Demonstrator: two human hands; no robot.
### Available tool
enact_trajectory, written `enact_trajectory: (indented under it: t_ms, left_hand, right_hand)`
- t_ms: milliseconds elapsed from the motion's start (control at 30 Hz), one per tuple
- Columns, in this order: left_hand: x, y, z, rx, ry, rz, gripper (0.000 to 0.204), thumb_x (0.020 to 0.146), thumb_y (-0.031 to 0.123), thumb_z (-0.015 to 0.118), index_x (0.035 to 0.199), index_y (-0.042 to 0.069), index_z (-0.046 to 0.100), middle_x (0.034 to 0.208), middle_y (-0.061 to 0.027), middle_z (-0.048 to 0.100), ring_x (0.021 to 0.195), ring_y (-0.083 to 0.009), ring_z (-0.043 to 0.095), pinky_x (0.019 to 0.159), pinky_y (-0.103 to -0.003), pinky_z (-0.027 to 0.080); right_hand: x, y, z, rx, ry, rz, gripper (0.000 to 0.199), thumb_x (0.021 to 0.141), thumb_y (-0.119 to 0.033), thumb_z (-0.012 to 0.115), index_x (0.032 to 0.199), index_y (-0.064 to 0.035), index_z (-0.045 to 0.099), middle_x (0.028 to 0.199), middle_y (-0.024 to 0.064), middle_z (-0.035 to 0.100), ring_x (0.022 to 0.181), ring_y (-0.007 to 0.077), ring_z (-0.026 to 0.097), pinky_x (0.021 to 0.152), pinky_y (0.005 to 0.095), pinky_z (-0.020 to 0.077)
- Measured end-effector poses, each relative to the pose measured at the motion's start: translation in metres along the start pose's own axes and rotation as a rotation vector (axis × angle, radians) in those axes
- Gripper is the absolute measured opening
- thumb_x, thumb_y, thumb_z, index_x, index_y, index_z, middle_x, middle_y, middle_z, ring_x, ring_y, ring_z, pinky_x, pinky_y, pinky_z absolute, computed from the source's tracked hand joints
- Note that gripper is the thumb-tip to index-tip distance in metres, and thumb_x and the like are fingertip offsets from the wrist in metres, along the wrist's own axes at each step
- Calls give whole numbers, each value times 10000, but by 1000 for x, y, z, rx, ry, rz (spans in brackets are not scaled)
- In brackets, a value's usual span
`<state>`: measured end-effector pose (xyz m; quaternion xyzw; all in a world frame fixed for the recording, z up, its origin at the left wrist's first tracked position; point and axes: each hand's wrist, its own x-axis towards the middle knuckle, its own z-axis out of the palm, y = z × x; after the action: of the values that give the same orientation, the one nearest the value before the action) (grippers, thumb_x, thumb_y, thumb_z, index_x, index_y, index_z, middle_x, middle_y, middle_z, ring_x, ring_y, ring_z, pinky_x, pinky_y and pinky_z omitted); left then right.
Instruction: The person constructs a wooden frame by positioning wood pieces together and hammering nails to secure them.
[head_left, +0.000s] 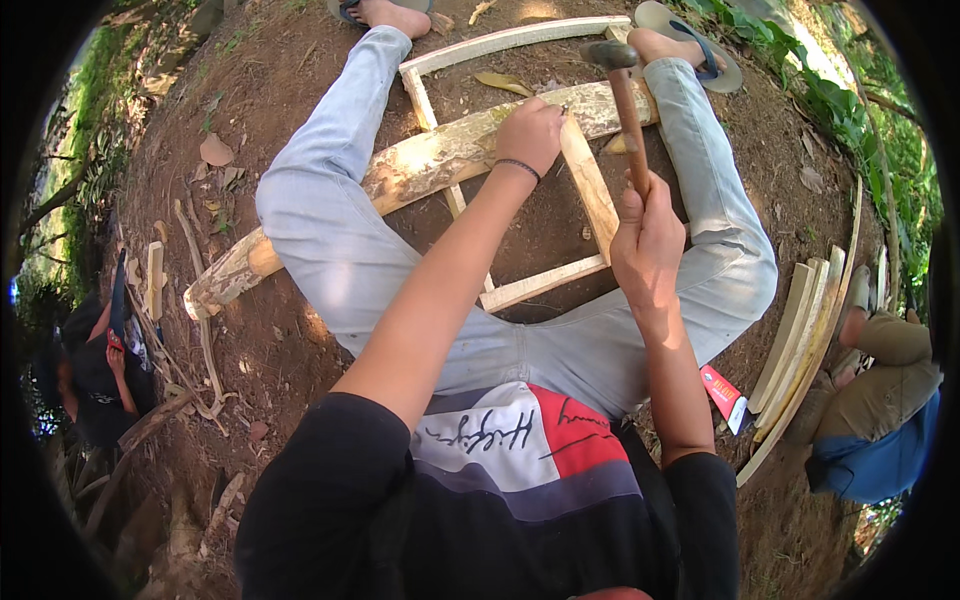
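Observation:
My right hand (648,240) is wrapped round the wooden handle of a hammer (625,112), held upright with its metal head at the top. Closed in a pinch, my left hand (530,137) rests by the end of a wooden strip (588,185) where it meets a thick peeled log (430,160). Whatever those fingers grip is too small to make out. The log lies slanting across a frame of pale wooden strips (520,37) on the ground between my legs.
Several cut wooden strips (800,335) lie at the right, beside a red and white packet (724,395). Another person (880,400) sits at the far right, and one more (95,370) at the far left. Dry sticks (205,330) lie on the brown soil.

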<state>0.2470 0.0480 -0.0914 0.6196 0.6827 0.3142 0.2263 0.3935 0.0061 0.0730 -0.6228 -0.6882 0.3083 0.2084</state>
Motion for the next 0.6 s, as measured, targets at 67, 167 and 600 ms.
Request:
enact_trajectory:
  t_ms: [67, 167, 600]
  left_hand:
    - [4, 1, 1, -32, 48, 13, 147, 822, 192, 609, 831, 57, 667, 819, -117, 613, 755, -315, 610, 671, -402, 492]
    - [3, -1, 2, -48, 52, 3, 154, 822, 196, 611, 832, 52, 668, 834, -121, 619, 757, -318, 610, 674, -403, 492]
    - [-53, 44, 9, -345, 194, -518, 482, 796, 252, 682, 1113, -51, 480, 859, -128, 559, 768, -239, 578, 701, -360, 489]
  right_hand:
    - [0, 10, 8, -73, -5, -34, 194, 931, -136, 480, 1094, -31, 486, 814, 228, 612, 729, 439, 591, 610, 506, 454]
    - [3, 24, 16, -331, -205, 100, 194, 933, -154, 483, 1088, -38, 488, 807, 238, 615, 746, 444, 594, 615, 517, 446]
    - [-11, 37, 8, -4, -27, 267, 241, 968, -222, 432, 1056, -24, 537, 828, 232, 625, 797, 439, 601, 670, 469, 452]
